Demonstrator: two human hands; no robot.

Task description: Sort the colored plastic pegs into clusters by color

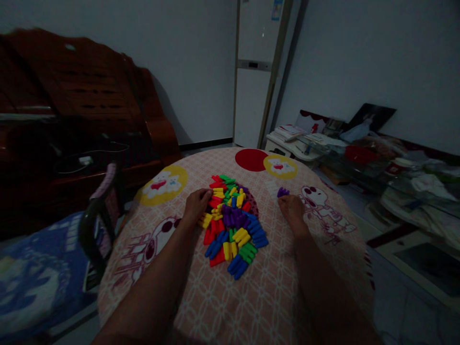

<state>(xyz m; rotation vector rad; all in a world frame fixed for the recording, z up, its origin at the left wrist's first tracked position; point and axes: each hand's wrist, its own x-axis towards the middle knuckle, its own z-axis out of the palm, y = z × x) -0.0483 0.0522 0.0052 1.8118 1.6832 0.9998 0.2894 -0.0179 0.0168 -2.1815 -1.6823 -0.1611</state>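
A pile of small plastic pieces [233,218] with rounded, finger-like prongs lies in the middle of the round table. They are red, yellow, green, blue and purple. My left hand [197,203] rests at the pile's left edge, fingers bent together by the red and yellow pieces; whether something is in them is hidden. To the right of the pile, my right hand [292,209] pinches a purple pronged piece [283,192], which points away from me. Just left of that piece, pale white shapes [272,189] show on the cloth, too dim to make out.
A patterned pink tablecloth [230,311] covers the table. At the left stand a chair [104,215] and a dark wooden bench [89,91]. A white floor-standing unit [253,96] fills the corner. On the right, a glass-topped cabinet [377,177] carries papers and clutter.
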